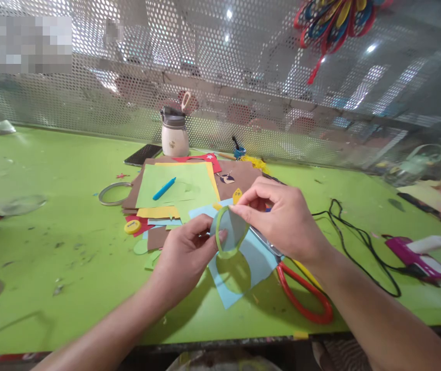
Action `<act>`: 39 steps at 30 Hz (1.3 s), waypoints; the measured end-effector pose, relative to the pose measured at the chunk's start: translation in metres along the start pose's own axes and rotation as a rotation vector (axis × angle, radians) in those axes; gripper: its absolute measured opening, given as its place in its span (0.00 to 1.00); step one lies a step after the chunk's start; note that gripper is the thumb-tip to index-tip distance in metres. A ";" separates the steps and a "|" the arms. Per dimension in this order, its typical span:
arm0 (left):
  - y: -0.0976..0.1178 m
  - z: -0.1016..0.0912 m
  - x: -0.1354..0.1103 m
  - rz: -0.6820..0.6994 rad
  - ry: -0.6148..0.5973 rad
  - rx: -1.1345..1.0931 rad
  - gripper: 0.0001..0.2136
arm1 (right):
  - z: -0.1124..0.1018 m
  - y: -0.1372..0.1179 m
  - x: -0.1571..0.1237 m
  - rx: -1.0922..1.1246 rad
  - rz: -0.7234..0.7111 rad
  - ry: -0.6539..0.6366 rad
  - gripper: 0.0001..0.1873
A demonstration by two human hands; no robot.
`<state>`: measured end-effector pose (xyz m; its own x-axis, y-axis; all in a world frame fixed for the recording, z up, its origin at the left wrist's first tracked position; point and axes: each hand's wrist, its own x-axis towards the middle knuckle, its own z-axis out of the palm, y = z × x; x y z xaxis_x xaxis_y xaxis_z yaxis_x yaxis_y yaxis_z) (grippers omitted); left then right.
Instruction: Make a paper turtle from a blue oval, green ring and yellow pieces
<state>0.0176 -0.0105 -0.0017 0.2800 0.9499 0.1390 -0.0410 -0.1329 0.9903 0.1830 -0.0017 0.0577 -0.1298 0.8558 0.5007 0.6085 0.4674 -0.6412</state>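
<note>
Both my hands hold a round light-blue paper disc with a green ring edge [231, 232] above the green table [69, 247]. My left hand [185, 255] pinches its left side with thumb and fingers. At the disc's top edge, my right hand [282, 216] pinches with fingertips closed. Under the disc lies a light-blue sheet [259, 263] with a round hole cut in it. Red-handled scissors [301, 293] rest on the table beneath my right wrist.
A stack of coloured paper sheets [177, 190] with a blue pen [164, 188] lies behind. A tape ring [114, 194], yellow round object [132, 226], white jar [174, 135], phone [143, 153], black cord [359, 242] and magenta glue gun [417, 257] lie around. Perforated metal screen [243, 77] at back.
</note>
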 end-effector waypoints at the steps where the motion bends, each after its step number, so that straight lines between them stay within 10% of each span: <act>1: 0.000 0.000 0.000 0.007 -0.003 0.006 0.09 | 0.000 0.000 0.000 -0.001 0.002 0.002 0.09; 31: -0.001 -0.005 0.001 -0.165 -0.011 -0.195 0.07 | -0.005 0.005 -0.003 0.100 0.085 -0.007 0.05; 39: -0.011 -0.017 0.012 -0.207 0.150 -0.321 0.08 | -0.002 0.041 -0.022 0.295 0.253 -0.028 0.07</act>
<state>0.0054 0.0075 -0.0113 0.1721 0.9811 -0.0882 -0.3027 0.1379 0.9431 0.2121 -0.0022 0.0216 -0.0284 0.9561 0.2918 0.3732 0.2810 -0.8842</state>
